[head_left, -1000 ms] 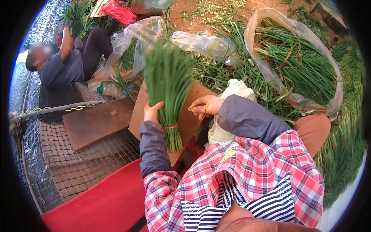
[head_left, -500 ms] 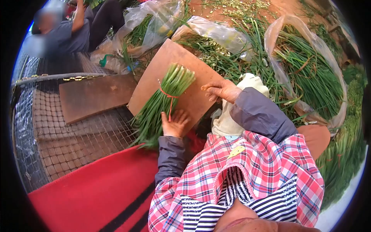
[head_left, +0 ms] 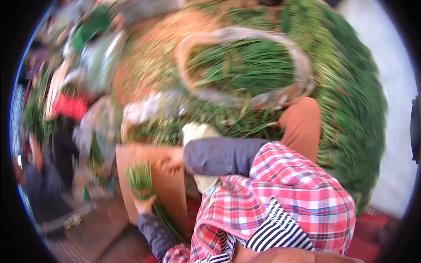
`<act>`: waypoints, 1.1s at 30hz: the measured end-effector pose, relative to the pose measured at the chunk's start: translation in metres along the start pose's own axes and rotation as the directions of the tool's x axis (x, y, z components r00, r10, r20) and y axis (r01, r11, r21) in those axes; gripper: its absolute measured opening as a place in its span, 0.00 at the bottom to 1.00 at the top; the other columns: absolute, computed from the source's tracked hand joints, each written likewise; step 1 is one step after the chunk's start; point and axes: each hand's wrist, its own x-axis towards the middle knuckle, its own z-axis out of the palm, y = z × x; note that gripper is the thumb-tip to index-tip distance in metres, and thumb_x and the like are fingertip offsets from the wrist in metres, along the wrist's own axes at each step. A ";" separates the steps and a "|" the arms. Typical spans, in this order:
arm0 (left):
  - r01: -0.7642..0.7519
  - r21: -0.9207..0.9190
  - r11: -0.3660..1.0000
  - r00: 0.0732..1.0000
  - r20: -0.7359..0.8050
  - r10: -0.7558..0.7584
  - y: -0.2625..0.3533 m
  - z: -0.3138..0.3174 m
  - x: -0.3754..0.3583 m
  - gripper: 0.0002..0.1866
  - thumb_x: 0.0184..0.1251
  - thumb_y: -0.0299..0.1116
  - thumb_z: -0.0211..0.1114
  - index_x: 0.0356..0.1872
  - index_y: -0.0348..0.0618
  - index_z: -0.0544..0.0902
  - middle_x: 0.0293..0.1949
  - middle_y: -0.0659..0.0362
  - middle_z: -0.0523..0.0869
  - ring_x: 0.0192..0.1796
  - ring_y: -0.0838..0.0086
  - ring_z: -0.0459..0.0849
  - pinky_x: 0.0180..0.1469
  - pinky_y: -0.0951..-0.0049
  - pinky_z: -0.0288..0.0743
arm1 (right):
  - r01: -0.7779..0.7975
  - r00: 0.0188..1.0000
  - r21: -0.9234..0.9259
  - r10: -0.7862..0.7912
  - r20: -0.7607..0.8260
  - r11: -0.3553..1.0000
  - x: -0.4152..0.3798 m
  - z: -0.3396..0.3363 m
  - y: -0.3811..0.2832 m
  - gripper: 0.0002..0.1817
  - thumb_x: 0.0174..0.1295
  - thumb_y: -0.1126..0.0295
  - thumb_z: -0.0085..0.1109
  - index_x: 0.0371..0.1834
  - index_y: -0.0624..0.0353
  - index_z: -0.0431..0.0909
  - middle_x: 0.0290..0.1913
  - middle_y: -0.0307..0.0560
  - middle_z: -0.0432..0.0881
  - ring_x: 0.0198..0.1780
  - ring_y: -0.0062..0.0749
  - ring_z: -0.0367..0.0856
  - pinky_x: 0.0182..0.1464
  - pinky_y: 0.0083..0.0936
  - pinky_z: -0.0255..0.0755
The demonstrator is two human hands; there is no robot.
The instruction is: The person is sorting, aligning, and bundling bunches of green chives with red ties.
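A bundle of long green chives (head_left: pixel 139 176) stands tilted over the brown board (head_left: pixel 169 204), its pale cut ends uppermost. My left hand (head_left: pixel 144 204) is closed around it below those ends, thumb across the front; the leaves trail down behind my sleeve. Over the board's upper right part is my right hand (head_left: pixel 172 162), apart from the bundle. Its fingers are loosely bent and a little blurred, with nothing visible in them.
A clear plastic bag (head_left: pixel 302 79) full of loose chives (head_left: pixel 245 65) lies open ahead. Rows of tied chives (head_left: pixel 351 118) line the right side. Trimmings (head_left: pixel 219 116) cover the ground beyond the board. Another person (head_left: pixel 41 171) sits at the left, beside plastic bags (head_left: pixel 94 127).
The view has swung to the right, bringing the rows of tied chives into sight. My left hand has gone from resting flat by the bundle to gripping it, and the bundle is more upright.
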 end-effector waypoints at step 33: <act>-0.730 -0.093 0.677 0.654 0.191 0.732 0.317 0.132 -0.080 0.42 0.29 0.26 0.77 0.53 0.40 0.66 0.46 0.55 0.76 0.49 0.69 0.75 0.52 0.69 0.69 | 0.382 0.533 -0.373 -0.531 -0.659 0.846 -0.345 -0.033 -0.096 0.17 0.55 0.62 0.61 0.45 0.56 0.75 0.27 0.40 0.78 0.26 0.25 0.79 0.27 0.21 0.70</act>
